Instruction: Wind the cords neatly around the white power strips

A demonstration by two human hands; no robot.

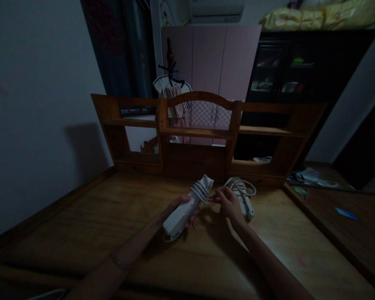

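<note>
My left hand (178,205) is closed around a white power strip (183,211), held tilted above the wooden desk (81,225). The strip's white cord (200,190) is wound in several loops round its upper end. My right hand (228,203) pinches the cord just right of those loops. Behind my right hand a second white power strip (246,203) lies on the desk with its own cord coiled on top.
A wooden hutch with shelves (200,133) stands along the desk's back edge. Papers (312,177) and a blue scrap (346,213) lie on a surface to the right. A pink wardrobe (218,58), hanging clothes (175,102) and a dark cabinet (284,75) are behind.
</note>
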